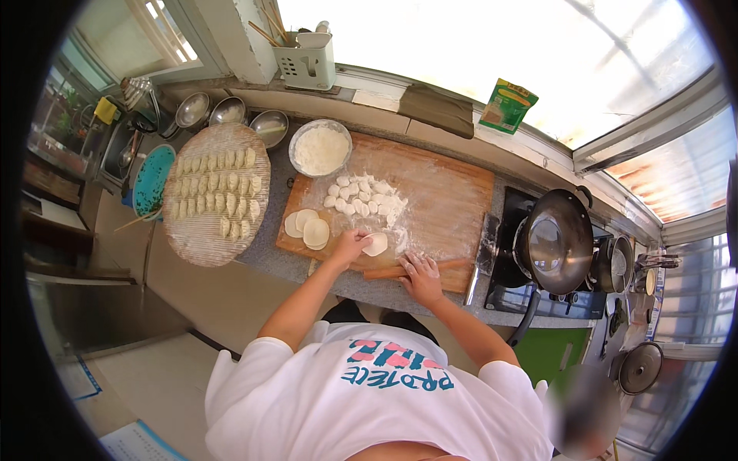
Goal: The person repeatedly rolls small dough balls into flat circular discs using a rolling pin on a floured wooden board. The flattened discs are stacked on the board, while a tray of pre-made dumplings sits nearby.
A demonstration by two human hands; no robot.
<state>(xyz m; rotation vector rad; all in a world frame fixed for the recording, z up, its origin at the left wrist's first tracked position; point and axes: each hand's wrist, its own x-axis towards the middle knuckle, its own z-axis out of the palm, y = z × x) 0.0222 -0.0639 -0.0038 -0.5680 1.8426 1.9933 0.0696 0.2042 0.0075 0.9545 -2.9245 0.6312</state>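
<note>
Between the fingers of my left hand [351, 247] is the edge of a round dough wrapper [375, 244], its free side resting on the floury wooden board [453, 180]. My right hand [421, 278] lies across a wooden rolling pin [378, 273] near the board's front edge, fingers stretched out and apart over it. The pin is just in front of the wrapper. Several finished wrappers [315, 233] overlap at the board's left front corner. Farther back, small dough pieces [360, 192] sit in loose flour.
A bowl of flour [322, 149] stands at the board's back left corner. Left of it, a round tray [184, 238] carries rows of dumplings, beside a turquoise bowl of green filling [154, 180]. On the right, a wok [555, 238] sits on the stove [507, 296], its handle pointing toward me.
</note>
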